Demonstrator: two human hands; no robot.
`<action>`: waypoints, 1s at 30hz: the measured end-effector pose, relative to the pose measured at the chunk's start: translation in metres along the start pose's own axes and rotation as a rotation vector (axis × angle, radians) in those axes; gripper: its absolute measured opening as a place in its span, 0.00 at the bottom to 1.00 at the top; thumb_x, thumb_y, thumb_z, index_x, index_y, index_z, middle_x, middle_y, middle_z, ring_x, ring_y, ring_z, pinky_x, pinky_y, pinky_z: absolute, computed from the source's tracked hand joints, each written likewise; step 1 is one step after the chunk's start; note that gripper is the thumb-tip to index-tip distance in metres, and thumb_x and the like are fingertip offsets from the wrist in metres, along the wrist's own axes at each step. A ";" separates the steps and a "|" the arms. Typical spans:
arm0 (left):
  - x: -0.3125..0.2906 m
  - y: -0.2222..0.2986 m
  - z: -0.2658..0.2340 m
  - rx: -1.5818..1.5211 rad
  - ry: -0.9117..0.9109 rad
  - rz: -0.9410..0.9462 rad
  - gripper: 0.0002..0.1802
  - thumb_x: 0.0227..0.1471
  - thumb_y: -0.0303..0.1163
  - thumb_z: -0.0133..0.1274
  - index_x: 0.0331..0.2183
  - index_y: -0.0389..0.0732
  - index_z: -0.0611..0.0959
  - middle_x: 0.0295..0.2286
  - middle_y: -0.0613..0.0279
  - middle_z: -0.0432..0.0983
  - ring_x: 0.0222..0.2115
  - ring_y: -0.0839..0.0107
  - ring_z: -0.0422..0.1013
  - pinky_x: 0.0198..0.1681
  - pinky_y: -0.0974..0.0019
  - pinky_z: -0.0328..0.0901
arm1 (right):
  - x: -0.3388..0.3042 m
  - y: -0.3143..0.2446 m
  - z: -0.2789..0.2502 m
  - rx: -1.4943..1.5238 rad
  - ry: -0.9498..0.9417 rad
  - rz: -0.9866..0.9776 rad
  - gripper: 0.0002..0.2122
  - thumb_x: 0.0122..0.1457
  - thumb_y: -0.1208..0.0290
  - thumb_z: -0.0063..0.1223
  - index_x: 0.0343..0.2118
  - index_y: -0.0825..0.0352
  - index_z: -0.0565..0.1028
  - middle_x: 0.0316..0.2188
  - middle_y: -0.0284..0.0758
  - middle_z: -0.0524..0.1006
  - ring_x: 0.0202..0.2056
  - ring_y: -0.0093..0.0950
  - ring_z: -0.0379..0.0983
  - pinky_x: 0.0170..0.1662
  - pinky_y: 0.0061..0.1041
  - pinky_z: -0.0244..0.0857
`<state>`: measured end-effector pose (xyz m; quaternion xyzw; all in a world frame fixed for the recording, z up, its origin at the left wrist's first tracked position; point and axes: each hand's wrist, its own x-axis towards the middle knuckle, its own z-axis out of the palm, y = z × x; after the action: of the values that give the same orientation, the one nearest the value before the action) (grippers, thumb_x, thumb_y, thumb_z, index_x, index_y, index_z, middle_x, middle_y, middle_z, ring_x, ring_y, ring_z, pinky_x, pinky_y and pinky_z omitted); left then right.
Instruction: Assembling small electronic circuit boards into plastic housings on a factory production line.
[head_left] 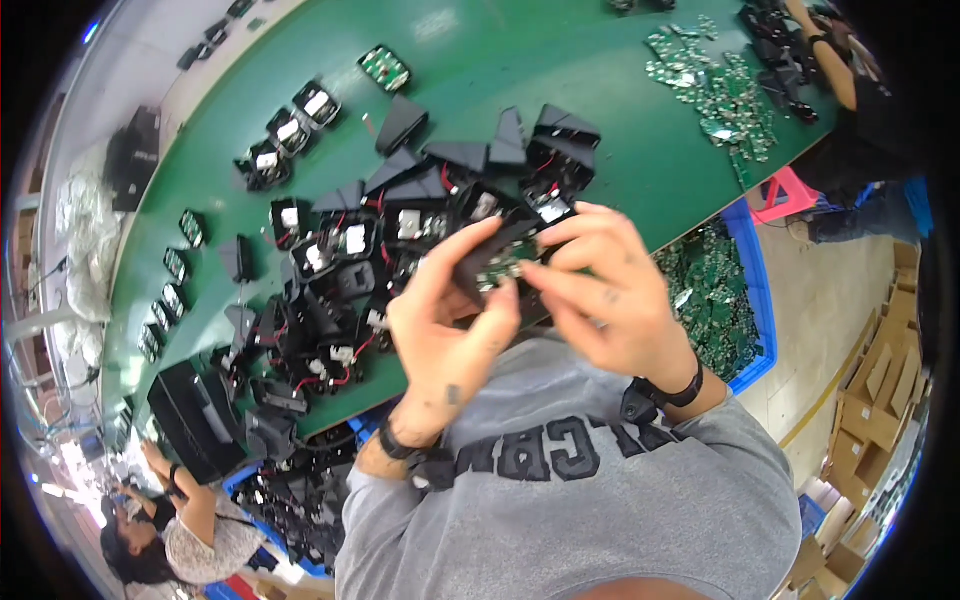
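Observation:
Between my two hands is a black plastic housing (470, 268) with a green circuit board (507, 262) at its open side. My left hand (450, 320) is wrapped round the housing, its thumb near the board's lower edge. The fingers of my right hand (605, 285) pinch at the board's right edge. Whether the board is fixed in the housing or loose, I cannot tell. Just beyond my hands lies a pile of black housings (405, 225) with white parts and red wires, on the green table (640, 190).
Loose circuit boards (715, 95) are heaped at the far right. A blue bin (765, 330) full of boards stands right of me. Board-fitted housings (175, 265) line the left side. Another person (190, 530) works at lower left; a person's arm (830, 60) shows at far right.

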<state>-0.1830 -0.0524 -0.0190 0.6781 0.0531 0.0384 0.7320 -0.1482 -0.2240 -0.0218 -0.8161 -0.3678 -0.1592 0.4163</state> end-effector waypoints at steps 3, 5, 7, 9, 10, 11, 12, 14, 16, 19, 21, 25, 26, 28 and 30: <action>0.014 0.007 -0.009 -0.053 -0.130 -0.173 0.25 0.48 0.18 0.54 0.50 0.35 0.70 0.38 0.59 0.76 0.36 0.75 0.74 0.40 0.73 0.71 | -0.003 -0.001 -0.001 -0.103 -0.120 -0.009 0.20 0.39 0.82 0.57 0.41 0.65 0.78 0.32 0.32 0.71 0.45 0.34 0.71 0.54 0.46 0.61; 0.030 0.018 -0.016 -0.062 -0.245 -0.361 0.23 0.48 0.18 0.55 0.46 0.36 0.67 0.35 0.57 0.76 0.34 0.74 0.75 0.35 0.72 0.72 | -0.005 0.001 -0.007 -0.165 -0.165 -0.008 0.20 0.40 0.82 0.57 0.41 0.64 0.78 0.31 0.32 0.71 0.45 0.34 0.71 0.55 0.46 0.60; 0.045 0.021 -0.021 0.030 -0.353 -0.410 0.22 0.48 0.20 0.55 0.46 0.35 0.67 0.35 0.58 0.76 0.32 0.75 0.74 0.35 0.72 0.72 | -0.001 0.015 -0.017 -0.153 -0.267 -0.061 0.20 0.41 0.81 0.57 0.41 0.62 0.78 0.31 0.31 0.71 0.45 0.33 0.70 0.55 0.45 0.60; 0.065 0.033 -0.020 0.037 -0.435 -0.448 0.23 0.49 0.21 0.55 0.47 0.35 0.68 0.34 0.60 0.75 0.31 0.77 0.73 0.33 0.74 0.71 | 0.009 0.042 -0.035 -0.041 -0.213 -0.137 0.18 0.42 0.80 0.57 0.40 0.61 0.79 0.33 0.33 0.76 0.42 0.33 0.72 0.54 0.41 0.62; 0.081 0.031 -0.019 0.217 -0.492 -0.209 0.22 0.48 0.23 0.56 0.46 0.34 0.69 0.33 0.55 0.75 0.29 0.71 0.74 0.33 0.69 0.70 | 0.010 0.060 -0.043 0.002 -0.153 -0.161 0.17 0.44 0.80 0.57 0.40 0.62 0.79 0.34 0.34 0.77 0.41 0.34 0.73 0.53 0.38 0.62; 0.098 0.042 -0.011 0.514 -0.449 -0.016 0.21 0.48 0.23 0.55 0.45 0.33 0.69 0.33 0.51 0.75 0.29 0.64 0.74 0.34 0.65 0.70 | 0.011 0.080 -0.047 -0.047 -0.044 0.046 0.15 0.47 0.79 0.56 0.40 0.63 0.79 0.34 0.36 0.78 0.40 0.35 0.74 0.52 0.36 0.63; 0.115 0.057 -0.002 0.804 -0.399 0.182 0.21 0.47 0.23 0.53 0.45 0.32 0.70 0.32 0.46 0.75 0.29 0.56 0.75 0.35 0.60 0.70 | 0.012 0.098 -0.052 -0.098 0.067 0.256 0.13 0.50 0.78 0.55 0.40 0.65 0.78 0.35 0.37 0.79 0.40 0.36 0.74 0.50 0.33 0.64; 0.167 0.030 -0.008 1.074 -0.179 0.824 0.20 0.47 0.24 0.50 0.44 0.31 0.71 0.33 0.40 0.74 0.31 0.43 0.73 0.40 0.52 0.69 | 0.012 0.159 -0.056 -0.305 0.308 0.318 0.10 0.56 0.72 0.53 0.40 0.66 0.78 0.37 0.39 0.79 0.42 0.37 0.73 0.50 0.32 0.63; 0.225 0.009 -0.011 1.279 -0.135 0.744 0.17 0.45 0.23 0.49 0.41 0.31 0.76 0.32 0.41 0.76 0.34 0.44 0.74 0.40 0.51 0.69 | 0.013 0.198 -0.057 -0.488 0.332 0.385 0.13 0.56 0.68 0.53 0.42 0.66 0.77 0.43 0.41 0.76 0.48 0.40 0.68 0.53 0.34 0.59; 0.285 -0.026 -0.008 1.434 -0.371 0.477 0.11 0.44 0.23 0.49 0.32 0.34 0.82 0.32 0.41 0.78 0.36 0.46 0.75 0.39 0.51 0.70 | -0.001 0.216 -0.046 -0.782 0.212 0.371 0.16 0.58 0.66 0.52 0.47 0.68 0.74 0.50 0.41 0.72 0.53 0.41 0.64 0.56 0.36 0.56; 0.295 -0.033 -0.003 1.422 -0.313 0.500 0.09 0.45 0.24 0.49 0.31 0.34 0.81 0.31 0.42 0.78 0.35 0.48 0.76 0.39 0.51 0.71 | -0.011 0.199 -0.035 -0.781 0.165 0.320 0.14 0.57 0.69 0.53 0.45 0.68 0.74 0.50 0.41 0.72 0.54 0.42 0.63 0.56 0.37 0.56; 0.272 -0.029 -0.016 1.410 -0.155 0.479 0.20 0.51 0.27 0.43 0.47 0.37 0.72 0.38 0.43 0.76 0.39 0.45 0.72 0.44 0.51 0.68 | -0.020 0.170 -0.032 -0.570 0.105 0.264 0.07 0.54 0.78 0.54 0.36 0.69 0.74 0.47 0.39 0.73 0.52 0.40 0.65 0.55 0.36 0.58; 0.266 -0.016 -0.026 1.411 -0.164 0.422 0.20 0.51 0.29 0.43 0.48 0.37 0.73 0.38 0.43 0.76 0.40 0.46 0.72 0.45 0.52 0.68 | -0.017 0.168 -0.036 -0.561 0.101 0.265 0.07 0.54 0.78 0.54 0.36 0.69 0.74 0.47 0.39 0.73 0.52 0.40 0.65 0.55 0.36 0.58; 0.260 0.009 -0.062 1.478 -0.167 0.316 0.18 0.51 0.30 0.43 0.44 0.38 0.77 0.36 0.45 0.77 0.39 0.48 0.73 0.44 0.52 0.69 | -0.016 0.155 -0.044 -0.386 0.018 0.299 0.05 0.51 0.82 0.54 0.32 0.69 0.73 0.45 0.38 0.74 0.50 0.39 0.67 0.53 0.34 0.61; 0.258 0.024 -0.116 1.604 0.040 0.350 0.09 0.46 0.29 0.50 0.25 0.37 0.84 0.27 0.45 0.79 0.31 0.50 0.77 0.33 0.53 0.72 | -0.008 0.141 -0.053 -0.390 -0.035 0.305 0.08 0.48 0.83 0.55 0.32 0.69 0.72 0.38 0.39 0.75 0.44 0.38 0.70 0.49 0.33 0.64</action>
<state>0.0583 0.0974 -0.0101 0.9929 -0.0291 0.1148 0.0073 -0.0476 -0.3238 -0.0736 -0.9298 -0.2100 -0.1483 0.2635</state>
